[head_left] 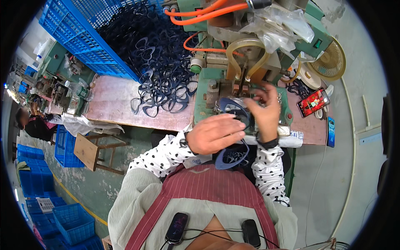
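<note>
While the left hand [214, 133] pinches a dark blue frame [234, 109] at the green machine [216, 89], the right hand's [266, 109] grip closes on its upper rim.

A worn wooden bench [112, 102] carries a heap of dark heart-shaped frames [160, 62] spilling from a tipped blue crate [79, 37]. A green machine [208, 89] stands beside the heap. At the right end lie a phone [313, 102] and a small fan [331, 62].

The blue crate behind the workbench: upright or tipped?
Tipped. The blue crate lies on its side, and dark heart-shaped frames spill from its mouth onto the workbench.
</note>
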### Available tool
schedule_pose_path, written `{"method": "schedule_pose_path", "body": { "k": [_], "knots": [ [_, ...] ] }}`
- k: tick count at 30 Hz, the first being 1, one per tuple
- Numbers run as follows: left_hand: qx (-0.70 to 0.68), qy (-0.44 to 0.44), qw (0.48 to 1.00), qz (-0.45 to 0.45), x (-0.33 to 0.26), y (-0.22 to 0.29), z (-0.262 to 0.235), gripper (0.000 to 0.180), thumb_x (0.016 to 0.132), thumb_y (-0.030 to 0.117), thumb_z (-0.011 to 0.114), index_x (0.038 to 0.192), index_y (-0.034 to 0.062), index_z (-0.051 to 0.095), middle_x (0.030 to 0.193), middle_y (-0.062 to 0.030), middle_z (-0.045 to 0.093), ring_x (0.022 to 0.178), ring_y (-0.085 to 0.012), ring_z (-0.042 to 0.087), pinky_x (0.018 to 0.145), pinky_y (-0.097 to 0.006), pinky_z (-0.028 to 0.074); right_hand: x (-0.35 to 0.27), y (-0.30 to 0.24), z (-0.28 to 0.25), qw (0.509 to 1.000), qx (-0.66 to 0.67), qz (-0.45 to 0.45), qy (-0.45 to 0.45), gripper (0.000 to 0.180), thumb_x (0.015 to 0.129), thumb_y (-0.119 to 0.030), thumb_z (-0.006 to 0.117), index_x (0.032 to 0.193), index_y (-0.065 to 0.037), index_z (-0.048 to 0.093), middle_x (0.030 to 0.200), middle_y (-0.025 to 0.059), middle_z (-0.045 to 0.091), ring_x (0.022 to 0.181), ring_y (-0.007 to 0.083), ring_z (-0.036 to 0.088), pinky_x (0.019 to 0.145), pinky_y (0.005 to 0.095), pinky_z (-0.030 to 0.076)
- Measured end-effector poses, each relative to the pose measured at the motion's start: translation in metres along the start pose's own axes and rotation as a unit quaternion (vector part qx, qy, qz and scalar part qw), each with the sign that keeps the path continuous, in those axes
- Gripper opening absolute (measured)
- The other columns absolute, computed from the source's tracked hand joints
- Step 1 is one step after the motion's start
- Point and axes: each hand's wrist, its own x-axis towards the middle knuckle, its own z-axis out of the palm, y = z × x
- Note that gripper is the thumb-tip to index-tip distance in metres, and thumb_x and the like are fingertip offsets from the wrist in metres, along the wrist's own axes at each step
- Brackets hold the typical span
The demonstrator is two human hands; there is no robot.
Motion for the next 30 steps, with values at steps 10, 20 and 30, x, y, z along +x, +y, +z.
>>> {"method": "schedule_pose_path", "body": {
  "k": [10,20,30],
  "knots": [
    [-0.042,-0.01,0.999,-0.002,-0.005,-0.008,0.032,0.037,0.081,0.005,0.069,0.116,-0.0015,0.063,0.118,-0.0174,0.064,0.103,-0.0282,0.065,0.096,-0.045,0.05,-0.012,0.099,-0.124,0.962,-0.244,0.113,0.054,0.034,0.083,-0.011,0.068,0.114,-0.001,0.059,0.099,0.0144,0.069,0.086,0.0214,0.066,0.077,0.0301,0.051],
    [-0.047,-0.011,0.999,-0.003,-0.005,-0.004,0.027,0.038,0.083,0.003,0.06,0.121,-0.0003,0.057,0.124,-0.0148,0.06,0.11,-0.0276,0.06,0.104,-0.046,0.044,0.001,0.135,-0.1,0.915,-0.394,-0.048,0.065,0.015,0.084,-0.015,0.066,0.09,-0.002,0.068,0.086,0.0174,0.067,0.082,0.0356,0.063,0.075,0.0409,0.049],
    [0.311,0.101,0.906,-0.268,-0.127,-0.075,-0.031,0.037,0.065,-0.008,0.057,0.097,0.007,0.068,0.098,-0.0111,0.063,0.089,-0.0301,0.057,0.077,-0.04,0.044,-0.009,0.133,-0.096,0.949,-0.272,-0.003,0.16,0.019,0.089,-0.017,0.066,0.101,-0.004,0.072,0.089,0.0129,0.071,0.079,0.0226,0.066,0.072,0.0329,0.05]
  ]
}}
